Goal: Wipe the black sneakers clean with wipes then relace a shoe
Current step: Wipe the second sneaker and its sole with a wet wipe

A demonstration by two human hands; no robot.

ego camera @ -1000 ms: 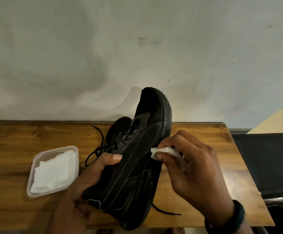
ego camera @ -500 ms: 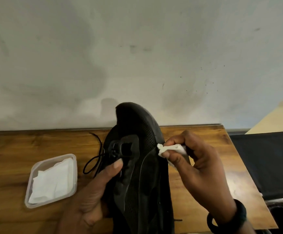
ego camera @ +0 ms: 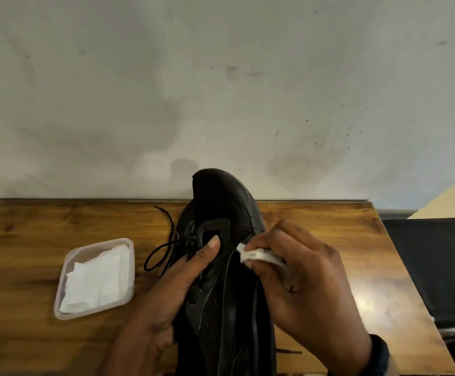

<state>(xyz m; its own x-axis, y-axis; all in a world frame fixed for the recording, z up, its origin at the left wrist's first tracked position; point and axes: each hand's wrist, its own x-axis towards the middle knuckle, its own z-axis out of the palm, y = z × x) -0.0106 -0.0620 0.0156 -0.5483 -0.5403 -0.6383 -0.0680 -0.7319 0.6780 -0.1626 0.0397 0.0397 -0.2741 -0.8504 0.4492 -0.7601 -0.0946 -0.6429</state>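
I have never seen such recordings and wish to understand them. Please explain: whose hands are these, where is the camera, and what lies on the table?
There is no machine here: a person works with two bare hands. The camera sits on the person's head and looks forward and down, so the arms come in from the bottom edge. The left hand grips a black shoe from its left side and holds it up over a wooden table. The right hand pinches a small white wipe against the shoe's right side. On the table, to the left, a clear plastic box holds more wipes. A loose black lace hangs beside the shoe. Behind is a pale wall.
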